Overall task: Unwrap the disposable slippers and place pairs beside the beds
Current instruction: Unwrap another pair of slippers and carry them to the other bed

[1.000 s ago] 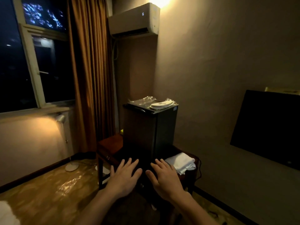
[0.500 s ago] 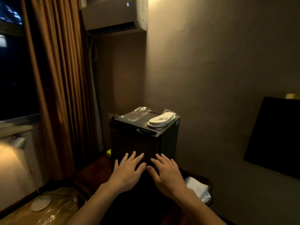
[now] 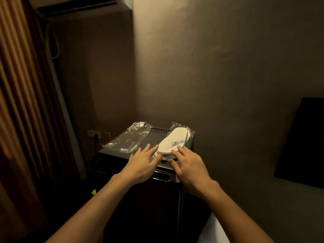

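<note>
A white pair of disposable slippers (image 3: 173, 141), still in clear plastic wrap, lies on the right side of a black mini fridge (image 3: 152, 193). An empty clear wrapper (image 3: 128, 139) lies flat on the fridge top's left side. My left hand (image 3: 142, 161) reaches over the fridge's front edge, fingers spread, fingertips at the near end of the slippers. My right hand (image 3: 188, 165) is beside it, fingers spread, fingertips touching the wrapped slippers' near end. Neither hand holds anything.
A brown curtain (image 3: 22, 106) hangs at left. An air conditioner (image 3: 75, 5) is mounted above. A wall socket with a plug (image 3: 94, 134) sits behind the fridge. A dark TV screen (image 3: 301, 141) hangs on the right wall. White cloth (image 3: 213, 230) shows at bottom right.
I have moved closer to the fridge. Both hands have risen from in front of the fridge door to its top, reaching the near end of the wrapped slippers.
</note>
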### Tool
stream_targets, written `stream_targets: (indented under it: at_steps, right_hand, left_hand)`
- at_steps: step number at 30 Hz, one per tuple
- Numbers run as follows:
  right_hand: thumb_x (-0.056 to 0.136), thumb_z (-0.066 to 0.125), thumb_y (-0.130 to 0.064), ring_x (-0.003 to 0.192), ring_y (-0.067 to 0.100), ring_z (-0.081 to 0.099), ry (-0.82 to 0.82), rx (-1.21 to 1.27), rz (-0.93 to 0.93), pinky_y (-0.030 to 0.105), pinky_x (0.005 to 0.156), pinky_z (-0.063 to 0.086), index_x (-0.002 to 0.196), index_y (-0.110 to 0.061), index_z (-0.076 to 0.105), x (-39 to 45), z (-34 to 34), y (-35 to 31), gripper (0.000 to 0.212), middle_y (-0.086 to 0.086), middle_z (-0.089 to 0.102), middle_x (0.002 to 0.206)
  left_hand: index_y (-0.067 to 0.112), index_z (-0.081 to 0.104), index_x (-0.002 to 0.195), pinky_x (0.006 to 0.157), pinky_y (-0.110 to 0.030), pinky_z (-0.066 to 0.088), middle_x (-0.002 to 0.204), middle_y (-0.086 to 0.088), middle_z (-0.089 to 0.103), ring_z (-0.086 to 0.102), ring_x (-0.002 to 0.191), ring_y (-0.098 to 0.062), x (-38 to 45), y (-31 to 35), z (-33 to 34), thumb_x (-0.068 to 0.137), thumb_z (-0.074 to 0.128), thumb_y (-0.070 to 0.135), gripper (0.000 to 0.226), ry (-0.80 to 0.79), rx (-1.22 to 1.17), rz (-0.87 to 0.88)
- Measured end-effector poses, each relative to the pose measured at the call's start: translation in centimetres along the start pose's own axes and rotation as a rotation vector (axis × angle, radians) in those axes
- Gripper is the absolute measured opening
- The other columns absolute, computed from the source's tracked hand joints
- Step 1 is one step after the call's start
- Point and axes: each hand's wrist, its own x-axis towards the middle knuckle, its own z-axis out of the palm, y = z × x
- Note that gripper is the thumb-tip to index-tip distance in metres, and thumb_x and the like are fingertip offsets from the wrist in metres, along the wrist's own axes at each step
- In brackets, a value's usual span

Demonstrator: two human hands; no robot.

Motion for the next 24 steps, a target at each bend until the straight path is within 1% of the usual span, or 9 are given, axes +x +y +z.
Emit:
stream_targets:
  at_steps: [3,5,10,15,17,18,20,22,24]
  right_hand:
    - [0.104,0.024,-0.060,0.159,0.022,0.013,-0.086,-0.144,0.013,0.053,0.125,0.017,0.158,-0.035,0.026,2.7,0.8,0.5,0.060,0.000,0.019,0.172]
    - [0.105,0.026,-0.057,0.159,0.022,0.014,-0.110,-0.143,0.070,0.052,0.125,0.019,0.159,-0.034,0.025,4.2,1.1,0.6,0.059,0.001,0.018,0.172]
    - [0.105,0.038,-0.049,0.147,0.025,0.041,-0.043,0.043,0.291,0.043,0.116,0.037,0.155,-0.027,0.041,6.8,1.3,0.0,0.054,0.004,0.037,0.165]
    - [0.104,0.050,-0.039,0.135,0.029,0.054,0.024,0.078,0.419,0.042,0.108,0.045,0.151,-0.021,0.047,8.5,1.8,-0.6,0.051,0.006,0.051,0.154]
    - [0.103,0.052,-0.038,0.127,0.033,0.059,0.047,0.081,0.477,0.043,0.103,0.047,0.147,-0.017,0.049,9.0,2.0,-1.0,0.049,0.011,0.059,0.143]
    - [0.101,0.054,-0.039,0.123,0.034,0.061,0.052,0.086,0.520,0.043,0.101,0.048,0.144,-0.015,0.051,9.4,2.2,-1.0,0.049,0.014,0.063,0.137]
    - [0.098,0.059,-0.042,0.119,0.037,0.063,0.051,0.154,0.646,0.043,0.095,0.050,0.135,-0.012,0.054,10.0,2.4,-1.1,0.047,0.015,0.067,0.130]
    - [0.094,0.063,-0.047,0.118,0.036,0.063,0.044,0.266,0.781,0.040,0.086,0.050,0.127,-0.011,0.056,10.5,2.4,-1.0,0.049,0.014,0.067,0.129]
    - [0.087,0.068,-0.052,0.117,0.034,0.064,0.037,0.358,0.865,0.036,0.080,0.048,0.123,-0.012,0.059,10.7,2.2,-1.0,0.055,0.011,0.068,0.128]
  left_hand:
    - [0.042,0.014,0.161,0.126,-0.057,0.008,0.172,-0.002,0.007,0.005,0.158,-0.035,4.3,-0.7,-0.1,0.103,0.026,0.062,0.063,-0.050,0.054,0.054]
    - [0.039,0.014,0.162,0.126,-0.056,0.009,0.172,-0.004,0.007,0.007,0.157,-0.036,7.1,-1.1,0.0,0.104,0.026,0.059,0.063,-0.095,0.054,0.090]
    - [0.031,0.016,0.163,0.126,-0.044,0.018,0.171,-0.011,0.011,0.017,0.157,-0.032,12.5,-2.0,0.7,0.105,0.032,0.053,0.064,-0.182,0.016,0.193]
    - [0.021,0.014,0.164,0.123,-0.039,0.020,0.170,-0.016,0.016,0.018,0.157,-0.028,15.3,-2.9,1.6,0.107,0.035,0.045,0.065,-0.246,-0.057,0.242]
    - [0.012,0.025,0.160,0.118,-0.039,0.030,0.164,-0.019,0.033,0.034,0.150,-0.032,15.8,-3.2,2.0,0.106,0.040,0.039,0.062,-0.249,-0.080,0.249]
    - [0.009,0.038,0.152,0.111,-0.039,0.039,0.154,-0.019,0.048,0.046,0.141,-0.034,16.0,-3.3,2.1,0.104,0.045,0.036,0.056,-0.234,-0.093,0.248]
    - [0.011,0.060,0.115,0.087,-0.036,0.048,0.117,-0.014,0.068,0.061,0.116,-0.035,16.6,-3.7,2.3,0.097,0.056,0.034,0.030,-0.186,-0.152,0.223]
    - [0.017,0.055,0.080,0.065,-0.033,0.042,0.085,-0.004,0.064,0.064,0.094,-0.031,16.8,-3.9,2.0,0.086,0.066,0.035,0.022,-0.152,-0.249,0.166]
    - [0.014,0.057,0.072,0.060,-0.034,0.045,0.075,-0.002,0.067,0.065,0.082,-0.028,16.7,-4.1,1.7,0.071,0.071,0.033,0.024,-0.123,-0.356,0.113]
